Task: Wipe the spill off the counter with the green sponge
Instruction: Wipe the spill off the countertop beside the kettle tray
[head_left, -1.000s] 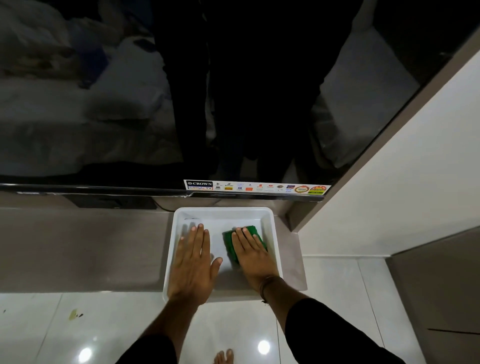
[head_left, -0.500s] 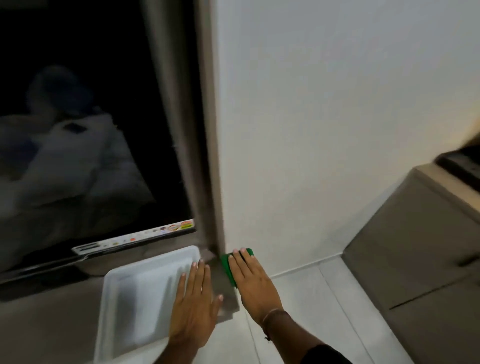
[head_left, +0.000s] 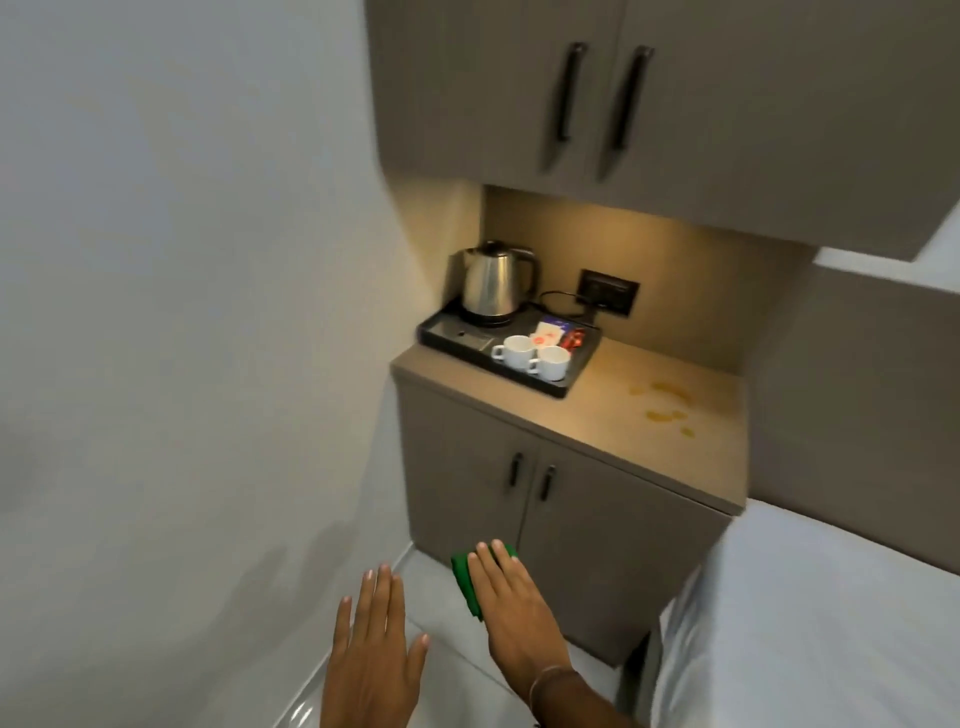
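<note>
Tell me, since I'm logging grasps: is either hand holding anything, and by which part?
The right hand holds the green sponge under its flat fingers and palm, the left edge sticking out. The left hand is open and empty.

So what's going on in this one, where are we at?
A person carries the green sponge under the right hand; the left hand is open and empty. Both are held out low, short of the counter. The yellowish spill lies unwiped on the counter's right part, beside a black tray holding a kettle and two white cups. Wiping has not begun.
</note>
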